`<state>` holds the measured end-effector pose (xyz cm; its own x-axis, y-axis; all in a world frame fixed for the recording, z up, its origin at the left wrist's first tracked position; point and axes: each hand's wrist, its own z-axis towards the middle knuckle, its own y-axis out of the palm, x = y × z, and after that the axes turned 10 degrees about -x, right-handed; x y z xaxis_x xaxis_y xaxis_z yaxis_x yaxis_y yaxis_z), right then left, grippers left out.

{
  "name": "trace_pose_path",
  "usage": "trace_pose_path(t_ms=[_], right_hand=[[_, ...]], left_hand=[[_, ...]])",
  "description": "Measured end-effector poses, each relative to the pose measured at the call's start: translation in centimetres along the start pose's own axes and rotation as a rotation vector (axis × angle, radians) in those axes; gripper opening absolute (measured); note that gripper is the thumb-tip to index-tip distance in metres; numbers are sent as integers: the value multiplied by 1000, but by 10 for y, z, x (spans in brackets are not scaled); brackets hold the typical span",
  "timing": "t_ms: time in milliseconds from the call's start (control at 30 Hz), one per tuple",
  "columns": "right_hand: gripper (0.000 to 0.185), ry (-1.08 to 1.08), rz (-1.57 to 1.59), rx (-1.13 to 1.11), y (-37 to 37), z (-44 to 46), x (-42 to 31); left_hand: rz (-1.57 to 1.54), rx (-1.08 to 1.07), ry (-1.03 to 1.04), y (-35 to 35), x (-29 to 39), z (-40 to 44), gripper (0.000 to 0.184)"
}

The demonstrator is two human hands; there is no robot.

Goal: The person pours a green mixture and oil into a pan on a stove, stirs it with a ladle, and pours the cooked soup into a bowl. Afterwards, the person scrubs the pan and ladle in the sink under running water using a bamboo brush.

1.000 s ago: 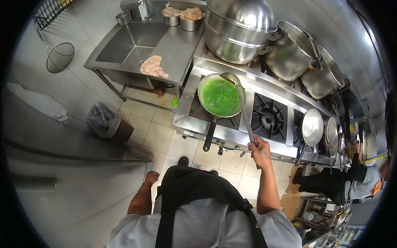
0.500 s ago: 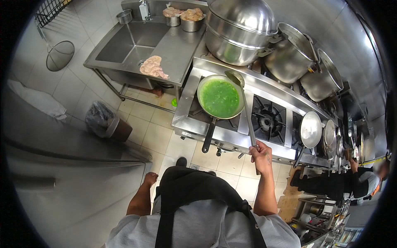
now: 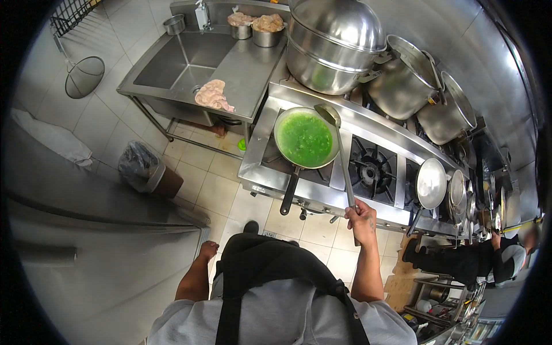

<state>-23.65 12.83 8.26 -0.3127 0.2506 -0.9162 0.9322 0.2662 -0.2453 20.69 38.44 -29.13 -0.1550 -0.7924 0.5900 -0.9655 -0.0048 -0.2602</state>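
Note:
My right hand [image 3: 361, 221] is closed around the handle of a long metal ladle [image 3: 345, 158]. The ladle's bowl is at the upper right rim of a pan [image 3: 278, 129] on the left burner. Bubbly green liquid [image 3: 305, 138] fills the pan, whose black handle [image 3: 289, 195] points toward me. My left hand [image 3: 209, 249] hangs low at my left side, away from the stove, with its fingers curled; whether anything is in them is too small to make out.
A sink counter [image 3: 253, 63] stands at the upper left, with raw meat [image 3: 214, 96] on it. Large steel pots [image 3: 333, 57] line the stove's back. An empty pan [image 3: 431, 184] sits to the right. A co-worker [image 3: 460, 259] stands far right. A bin [image 3: 167, 183] is on the floor.
The ladle's bowl has shifted slightly right along the pan's rim, still in my right hand. The co-worker at the far right has changed posture. My left hand has hardly moved.

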Motion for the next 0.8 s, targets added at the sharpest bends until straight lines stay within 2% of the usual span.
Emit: trace_pose_path(t_ms=[133,233,333,433,733,800], right_hand=[[33,-6,9,0,-2,2,5],[33,-8,18,-6,-3,3,7],[33,-21,61,0,-4,6,17],[34,6,52,2,-4,10,19],[36,31,-2,15,-1,38,39],[32,45,-30,22,3,40,29]], left_hand=[[10,-85,-68,-3,4,0,17],[-34,-84,-16,-2,-9,9,16],[-49,-41,-80,0,5,-3,12],[-11,-66,-53,-3,-2,2,9],[-64,11,-39,-3,8,-11,21],[82,-44,4,-7,2,-7,22]])
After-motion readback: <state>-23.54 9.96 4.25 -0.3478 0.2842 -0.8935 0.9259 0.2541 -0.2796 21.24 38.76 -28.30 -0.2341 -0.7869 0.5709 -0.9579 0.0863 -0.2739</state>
